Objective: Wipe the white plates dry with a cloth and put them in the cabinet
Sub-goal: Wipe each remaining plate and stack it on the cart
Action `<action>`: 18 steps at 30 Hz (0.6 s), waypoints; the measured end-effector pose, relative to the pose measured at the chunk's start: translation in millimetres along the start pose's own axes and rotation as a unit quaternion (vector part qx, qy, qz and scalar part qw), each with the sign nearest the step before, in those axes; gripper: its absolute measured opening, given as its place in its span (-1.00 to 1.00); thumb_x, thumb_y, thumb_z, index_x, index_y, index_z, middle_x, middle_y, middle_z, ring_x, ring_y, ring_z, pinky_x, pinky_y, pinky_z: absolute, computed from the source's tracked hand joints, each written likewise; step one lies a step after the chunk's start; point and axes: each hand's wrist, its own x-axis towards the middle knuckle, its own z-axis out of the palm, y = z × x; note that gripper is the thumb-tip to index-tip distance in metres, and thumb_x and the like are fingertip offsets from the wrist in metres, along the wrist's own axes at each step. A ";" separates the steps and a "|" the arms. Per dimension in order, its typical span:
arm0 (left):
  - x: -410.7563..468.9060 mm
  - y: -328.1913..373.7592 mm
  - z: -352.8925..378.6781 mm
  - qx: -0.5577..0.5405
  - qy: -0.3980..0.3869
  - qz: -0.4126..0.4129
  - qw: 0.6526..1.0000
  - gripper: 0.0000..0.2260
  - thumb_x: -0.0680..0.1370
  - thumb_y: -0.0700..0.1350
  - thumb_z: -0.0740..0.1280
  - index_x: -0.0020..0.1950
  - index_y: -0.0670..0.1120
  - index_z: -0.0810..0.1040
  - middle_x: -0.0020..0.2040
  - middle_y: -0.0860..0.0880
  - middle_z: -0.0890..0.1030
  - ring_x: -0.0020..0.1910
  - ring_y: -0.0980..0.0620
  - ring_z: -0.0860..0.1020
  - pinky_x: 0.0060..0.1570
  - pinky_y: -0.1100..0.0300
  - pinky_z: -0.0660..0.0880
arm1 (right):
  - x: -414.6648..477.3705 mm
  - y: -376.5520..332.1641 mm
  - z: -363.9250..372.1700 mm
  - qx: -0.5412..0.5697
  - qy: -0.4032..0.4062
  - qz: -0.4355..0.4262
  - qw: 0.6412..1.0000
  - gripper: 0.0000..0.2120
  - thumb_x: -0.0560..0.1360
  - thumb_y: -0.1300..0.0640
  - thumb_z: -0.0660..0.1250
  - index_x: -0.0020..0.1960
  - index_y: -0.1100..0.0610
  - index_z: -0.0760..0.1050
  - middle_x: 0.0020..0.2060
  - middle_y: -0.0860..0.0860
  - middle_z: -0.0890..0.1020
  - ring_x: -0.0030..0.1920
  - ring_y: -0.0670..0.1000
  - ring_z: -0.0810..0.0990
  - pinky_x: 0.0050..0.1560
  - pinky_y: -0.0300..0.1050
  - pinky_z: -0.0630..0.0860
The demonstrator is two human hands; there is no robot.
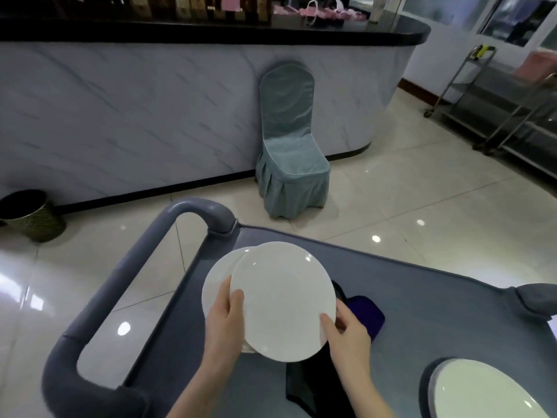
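Held plate: white plate, tilted face-up toward the camera and carried between the hands, clear above the grey tabletop.
Hands: left hand pinches the plate's left rim, thumb on the face. Right hand pinches the lower right rim the same way.
Cloth: dark cloth lies on the tabletop under the plate and just beyond the right hand. Neither hand holds it.
Step, judged: plate lifted for wiping.
Doing it well: keep the left hand's grip and free the right hand for the cloth. Wipe the face, then the back, then the rim. Glaze may be slick if wet, so hold low over the tabletop.
Second plate: behind the left hand, overlapped by the held one.
Third plate: well to the right of the right hand, cut off by the frame edge.
Hidden: fingers behind the plate and its underside. Wetness cannot be told. Whether the second plate tops a stack is unclear. No cabinet in view.
Beyond: cart handle left of the left hand; covered chair far ahead.
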 end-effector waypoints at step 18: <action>31.1 -50.8 -32.0 0.147 0.094 0.039 0.984 -0.54 0.68 -0.11 0.11 0.58 0.11 0.16 0.56 0.14 0.23 0.52 0.26 0.02 0.51 0.03 0.09 | 18.6 3.9 59.1 0.004 0.001 0.004 1.000 -0.60 0.54 0.25 0.34 0.31 -0.09 0.55 0.10 -0.14 0.61 0.13 -0.06 0.56 0.12 -0.15 0.45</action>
